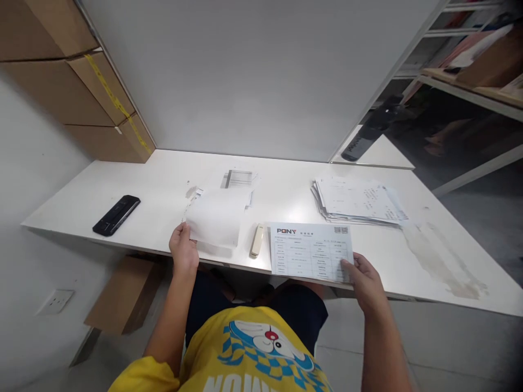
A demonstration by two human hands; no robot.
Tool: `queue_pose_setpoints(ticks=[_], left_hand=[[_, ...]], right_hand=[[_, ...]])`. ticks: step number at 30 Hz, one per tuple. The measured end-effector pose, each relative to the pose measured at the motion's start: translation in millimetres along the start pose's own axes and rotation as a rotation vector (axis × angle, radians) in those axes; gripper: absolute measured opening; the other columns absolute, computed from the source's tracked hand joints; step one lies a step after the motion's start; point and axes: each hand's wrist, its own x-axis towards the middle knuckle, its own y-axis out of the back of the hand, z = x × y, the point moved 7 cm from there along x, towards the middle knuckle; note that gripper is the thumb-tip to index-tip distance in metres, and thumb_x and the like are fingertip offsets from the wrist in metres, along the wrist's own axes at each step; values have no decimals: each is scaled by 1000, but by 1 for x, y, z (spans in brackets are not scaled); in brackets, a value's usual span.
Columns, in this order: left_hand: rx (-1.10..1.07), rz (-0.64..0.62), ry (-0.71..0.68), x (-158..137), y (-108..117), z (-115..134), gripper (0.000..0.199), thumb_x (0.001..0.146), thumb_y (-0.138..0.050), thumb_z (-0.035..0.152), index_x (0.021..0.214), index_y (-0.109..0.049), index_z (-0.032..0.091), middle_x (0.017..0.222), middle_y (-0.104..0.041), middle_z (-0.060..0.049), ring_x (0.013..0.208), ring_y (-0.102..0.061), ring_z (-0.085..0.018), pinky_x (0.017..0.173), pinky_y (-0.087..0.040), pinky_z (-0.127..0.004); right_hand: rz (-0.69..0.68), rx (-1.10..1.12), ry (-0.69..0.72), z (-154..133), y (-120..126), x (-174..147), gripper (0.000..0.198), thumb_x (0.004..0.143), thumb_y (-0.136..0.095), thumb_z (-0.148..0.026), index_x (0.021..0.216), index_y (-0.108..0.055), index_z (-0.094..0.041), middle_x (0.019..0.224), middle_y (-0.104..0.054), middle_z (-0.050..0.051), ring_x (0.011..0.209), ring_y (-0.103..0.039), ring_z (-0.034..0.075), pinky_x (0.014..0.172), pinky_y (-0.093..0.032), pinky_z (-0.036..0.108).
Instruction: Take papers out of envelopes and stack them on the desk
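Observation:
My left hand pinches the left edge of a blank white sheet of paper, which curves up off the desk. Under and behind that sheet, part of another paper with a grey printed picture shows. My right hand grips the lower right corner of a printed form headed "PONY", thumb on top. The form reaches over the desk's front edge. Between the two papers lies a cream-coloured stapler, touched by neither hand.
A stack of papers sits on the right of the white desk. A black phone-like device lies at the left. Cardboard boxes are piled at the back left. A dark bottle stands by the partition's right edge.

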Motion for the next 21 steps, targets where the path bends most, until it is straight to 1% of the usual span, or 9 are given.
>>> queue_pose_setpoints(ticks=[3,6,8,11,13,14,15,17,21], left_hand=[[39,103,-42,-12,29,-16,30,73,-78,36,91,-62,17,87,-65,-2,86,-64,-14,82,-53,-29],[327,71,-292,-36,41,-6,25,82,-71,32,102,-61,19,108,-65,-9,109,-63,-22,98,-50,-39],[654,-102,-546,-54,29,10,26,87,-66,31,111,-62,21,129,-60,-13,132,-50,-29,109,-42,-47],[1102,-629,-827,-82,-6,9,33,92,-59,33,124,-61,25,144,-53,-11,146,-32,-33,118,-30,-54],[1252,-973,-912,-95,-20,0,38,96,-53,33,133,-57,25,144,-55,-9,145,-36,-31,118,-31,-54],[1291,-1083,-936,-98,-24,-3,38,98,-50,32,134,-56,24,143,-56,-8,142,-41,-29,117,-34,-52],[1311,-1149,-956,-99,-27,-4,37,99,-47,31,134,-57,23,141,-59,-8,138,-46,-28,115,-38,-50],[1311,-1197,-992,-96,-31,-3,34,100,-44,28,128,-62,21,133,-65,-8,130,-55,-26,108,-45,-45],[1241,-1184,-1069,-91,-33,-1,29,100,-43,22,114,-68,19,120,-71,-8,120,-62,-24,100,-51,-41]], right_hand=[[9,-9,24,1,2,2,46,68,-78,-47,104,-66,-21,95,-73,4,89,-68,23,73,-56,33],[18,-4,72,-8,-1,-1,43,67,-78,-45,101,-66,-21,91,-73,4,89,-68,23,74,-56,33],[19,-2,81,-13,-5,-4,41,67,-77,-44,99,-66,-22,88,-72,3,87,-68,23,73,-56,34],[44,-9,60,-15,-5,-6,38,65,-78,-43,96,-66,-23,84,-72,3,84,-67,22,70,-56,31],[50,-17,60,-14,-3,-6,38,66,-76,-43,96,-65,-22,84,-71,2,82,-68,21,69,-56,31],[48,-21,68,-14,-3,-6,38,67,-75,-42,97,-65,-22,85,-72,2,82,-68,21,70,-56,31],[46,-25,78,-13,-2,-7,37,69,-74,-42,99,-65,-22,86,-72,3,83,-68,21,70,-56,31],[52,-35,95,-13,-1,-8,36,71,-73,-42,100,-65,-22,88,-72,3,84,-68,21,72,-56,32],[65,-31,96,-12,-1,-9,36,71,-73,-41,100,-64,-22,87,-71,3,83,-68,21,72,-57,33]])
